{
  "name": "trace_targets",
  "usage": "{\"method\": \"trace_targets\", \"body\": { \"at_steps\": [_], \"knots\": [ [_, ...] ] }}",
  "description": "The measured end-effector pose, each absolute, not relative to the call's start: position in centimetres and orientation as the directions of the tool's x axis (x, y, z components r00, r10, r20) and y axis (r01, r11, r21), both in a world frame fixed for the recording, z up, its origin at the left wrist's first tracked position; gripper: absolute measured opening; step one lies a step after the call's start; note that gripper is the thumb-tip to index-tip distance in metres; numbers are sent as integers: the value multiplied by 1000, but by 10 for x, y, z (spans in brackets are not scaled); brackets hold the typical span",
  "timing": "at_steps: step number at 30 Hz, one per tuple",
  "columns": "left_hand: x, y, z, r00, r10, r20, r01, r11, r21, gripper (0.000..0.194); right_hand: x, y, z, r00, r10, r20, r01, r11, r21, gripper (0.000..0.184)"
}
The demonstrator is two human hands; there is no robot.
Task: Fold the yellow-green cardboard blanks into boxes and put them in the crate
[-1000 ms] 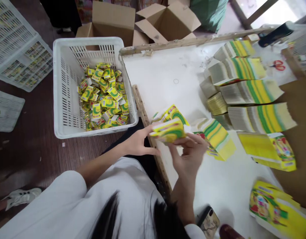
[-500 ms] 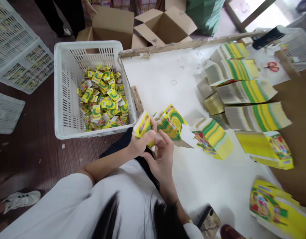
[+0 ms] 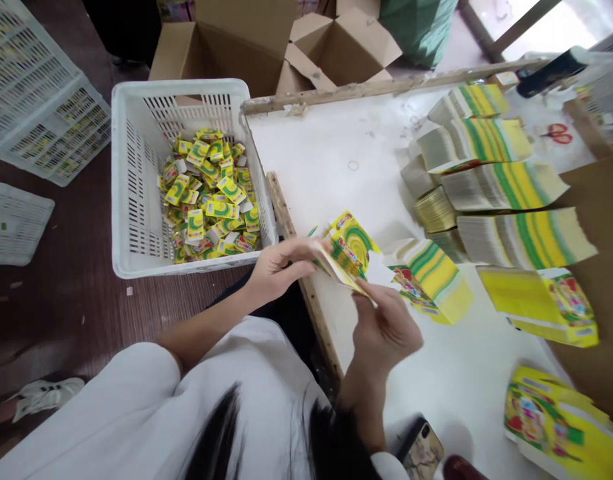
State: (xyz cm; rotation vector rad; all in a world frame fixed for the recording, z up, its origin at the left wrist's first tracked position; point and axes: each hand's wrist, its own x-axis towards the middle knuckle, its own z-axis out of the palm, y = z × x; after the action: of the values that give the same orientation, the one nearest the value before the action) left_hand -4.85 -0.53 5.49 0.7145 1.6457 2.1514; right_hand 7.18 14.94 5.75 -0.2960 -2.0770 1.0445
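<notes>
Between both hands, just off the table's near left edge, is a thin, flattened yellow carton (image 3: pixel 340 272), seen nearly edge-on and slightly blurred. My left hand (image 3: pixel 281 268) pinches its left end, thumb below and fingers behind. At the other end, my right hand (image 3: pixel 386 327) grips a corner between thumb and fingers. Right behind the hands lies a fanned stack of yellow-green printed cartons (image 3: pixel 354 240). A second stack of flat cartons (image 3: pixel 431 280) leans to the right of it.
Left of the table stands a white plastic basket (image 3: pixel 131 257) with many small yellow boxes (image 3: pixel 221 210) inside. Rows of carton stacks (image 3: pixel 526 237) line the table's right side. Red scissors (image 3: pixel 559 133), a phone (image 3: pixel 421 450) and open cardboard boxes (image 3: pixel 336 50) are around. A wooden strip (image 3: pixel 281 203) edges the table.
The small folded yellow box has left my left hand. My right hand has moved right and up over the table, and both hands now hold a flat carton. The view has shifted slightly.
</notes>
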Motion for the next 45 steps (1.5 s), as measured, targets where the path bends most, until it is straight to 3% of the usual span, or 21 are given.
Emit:
{"method": "trace_targets", "body": {
  "at_steps": [3, 5, 7, 9, 11, 14, 15, 17, 20, 22, 28, 31, 33, 36, 39, 41, 45],
  "knots": [
    [-49, -20, 77, -803, 501, 323, 306, -119, 945, 87, 72, 165, 60, -638, 359, 681, -59, 859, -508, 42],
    [-48, -23, 88, -706, 625, 333, 485, 84, 870, 100, 73, 166, 59, -717, 239, 655, -77, 907, -415, 43],
    [-47, -20, 88, -599, 758, 259, 591, 199, 782, 98, 74, 160, 58, -789, 128, 601, -156, 904, -398, 44],
    [-46, -13, 78, -545, 825, 150, 605, 263, 751, 82, 74, 150, 58, -821, 91, 564, -201, 878, -434, 45],
    [-43, -6, 64, -558, 826, 75, 570, 316, 759, 65, 74, 142, 57, -789, 232, 569, -157, 819, -552, 53],
    [-36, 0, 50, -593, 797, 111, 557, 308, 771, 53, 72, 136, 56, -717, 543, 437, -73, 565, -822, 83],
    [-33, 0, 48, -590, 794, 143, 570, 285, 770, 52, 72, 134, 55, -747, 576, 332, -60, 438, -897, 83],
    [-27, 1, 46, -549, 809, 212, 618, 222, 754, 55, 71, 133, 54, -878, 471, 83, -6, 162, -987, 73],
    [-22, 2, 44, -433, 848, 306, 725, 125, 678, 61, 71, 133, 53, -972, 175, -155, 130, -145, -981, 66],
    [-22, 3, 40, -381, 860, 340, 768, 89, 634, 63, 70, 135, 53, -974, 108, -200, 171, -232, -958, 73],
    [-27, 5, 34, -449, 793, 412, 767, 106, 632, 50, 64, 131, 55, -931, 291, -221, 94, -395, -914, 67],
    [-28, 5, 37, -434, 826, 359, 728, 88, 679, 53, 65, 129, 53, -933, 309, -183, 65, -354, -933, 67],
    [-29, 5, 37, -441, 854, 277, 675, 113, 729, 56, 68, 130, 50, -950, 300, -93, 18, -242, -970, 73],
    [-29, 5, 31, -484, 841, 240, 558, 85, 826, 72, 73, 133, 46, -964, 240, 115, -82, 144, -986, 81],
    [-29, 7, 24, -556, 774, 302, 518, 39, 855, 81, 74, 133, 43, -943, 195, 271, -133, 524, -841, 67],
    [-29, 7, 24, -596, 734, 325, 556, 85, 827, 79, 73, 132, 41, -905, 252, 344, -136, 594, -793, 58],
    [-33, 0, 35, -655, 699, 286, 616, 276, 737, 65, 71, 139, 41, -821, 418, 388, -111, 549, -828, 56]
  ]
}}
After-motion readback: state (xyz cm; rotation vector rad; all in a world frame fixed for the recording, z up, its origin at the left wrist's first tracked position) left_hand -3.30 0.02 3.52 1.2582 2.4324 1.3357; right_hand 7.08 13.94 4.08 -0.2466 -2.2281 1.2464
